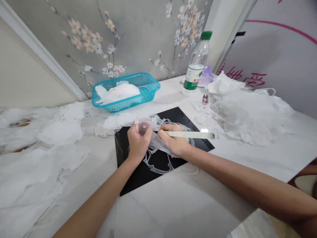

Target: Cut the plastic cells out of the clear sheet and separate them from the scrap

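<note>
My left hand (138, 140) is closed on a translucent white plastic piece (146, 125) held just above a black mat (138, 172). My right hand (173, 140) is closed around a long pale flat stick (193, 135), whose far end points right. The stick's near end meets the plastic piece between my hands. Thin white plastic offcuts (158, 167) trail from the piece down onto the mat. Both hands are close together over the mat's upper middle.
A teal basket (148, 86) with white plastic pieces stands behind the mat. A water bottle (196, 67) with a green cap stands at the back right. Heaps of white plastic scraps lie at the left (49, 138) and the right (247, 112).
</note>
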`<state>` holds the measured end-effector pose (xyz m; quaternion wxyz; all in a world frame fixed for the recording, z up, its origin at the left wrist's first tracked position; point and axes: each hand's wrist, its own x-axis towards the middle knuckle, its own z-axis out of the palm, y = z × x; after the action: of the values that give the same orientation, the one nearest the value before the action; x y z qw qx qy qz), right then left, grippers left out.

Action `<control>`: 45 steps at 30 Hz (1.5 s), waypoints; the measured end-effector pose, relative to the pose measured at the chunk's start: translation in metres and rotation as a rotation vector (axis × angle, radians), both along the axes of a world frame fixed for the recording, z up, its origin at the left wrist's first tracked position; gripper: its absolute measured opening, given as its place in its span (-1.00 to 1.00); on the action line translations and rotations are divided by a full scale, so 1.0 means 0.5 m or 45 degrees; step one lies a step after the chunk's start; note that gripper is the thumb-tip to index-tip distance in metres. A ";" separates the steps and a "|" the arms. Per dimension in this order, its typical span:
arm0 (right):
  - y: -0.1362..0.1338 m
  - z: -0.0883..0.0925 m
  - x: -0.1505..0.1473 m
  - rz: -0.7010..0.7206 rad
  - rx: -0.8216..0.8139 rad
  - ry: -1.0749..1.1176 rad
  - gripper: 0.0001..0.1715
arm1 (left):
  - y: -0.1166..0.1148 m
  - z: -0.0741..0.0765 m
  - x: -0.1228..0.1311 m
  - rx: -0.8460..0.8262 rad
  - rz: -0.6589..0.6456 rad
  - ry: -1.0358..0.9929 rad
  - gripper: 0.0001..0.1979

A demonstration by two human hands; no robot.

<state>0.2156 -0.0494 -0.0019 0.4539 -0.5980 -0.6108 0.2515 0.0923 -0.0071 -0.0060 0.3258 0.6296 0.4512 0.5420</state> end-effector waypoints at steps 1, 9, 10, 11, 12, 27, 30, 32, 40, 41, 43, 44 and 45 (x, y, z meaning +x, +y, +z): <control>0.000 0.000 -0.001 -0.006 -0.003 -0.088 -0.66 | -0.004 0.002 0.000 0.043 -0.012 0.029 -0.92; 0.001 0.004 -0.016 -0.055 -0.065 -0.409 -0.66 | -0.018 0.007 0.003 0.185 0.016 0.109 -0.95; 0.001 0.004 -0.018 -0.070 -0.070 -0.401 -0.67 | -0.016 0.006 0.003 0.158 0.045 0.076 -0.97; 0.002 0.004 -0.019 -0.084 -0.074 -0.389 -0.67 | -0.013 0.004 0.004 0.118 0.077 0.037 -0.97; 0.002 0.003 -0.019 -0.095 -0.075 -0.369 -0.68 | -0.010 0.002 0.004 0.066 0.105 -0.008 -0.97; 0.000 0.003 0.001 0.073 0.023 0.177 -0.70 | 0.013 -0.007 0.008 -0.416 0.116 -0.398 -0.92; 0.000 0.001 0.000 0.087 0.023 0.141 -0.69 | 0.011 -0.007 0.007 -0.404 0.103 -0.381 -0.92; 0.001 -0.001 0.000 0.092 0.019 0.122 -0.69 | 0.011 -0.008 0.007 -0.398 0.101 -0.373 -0.93; 0.001 -0.001 0.001 0.101 0.023 0.143 -0.67 | 0.011 -0.010 0.006 -0.407 0.095 -0.365 -0.95; 0.001 0.000 0.002 0.105 0.021 0.145 -0.67 | 0.011 -0.011 0.006 -0.406 0.092 -0.363 -0.96; 0.001 0.000 0.001 0.107 0.019 0.140 -0.67 | 0.011 -0.013 0.005 -0.394 0.095 -0.353 -0.98; 0.001 0.000 0.001 0.103 0.017 0.137 -0.66 | 0.012 -0.014 0.005 -0.386 0.095 -0.343 -0.98; 0.001 -0.001 0.001 0.097 0.016 0.132 -0.66 | 0.012 -0.015 0.005 -0.377 0.095 -0.332 -0.99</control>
<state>0.2162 -0.0490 -0.0022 0.4789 -0.5577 -0.6103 0.2953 0.0946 -0.0010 -0.0135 0.4503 0.4822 0.5031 0.5583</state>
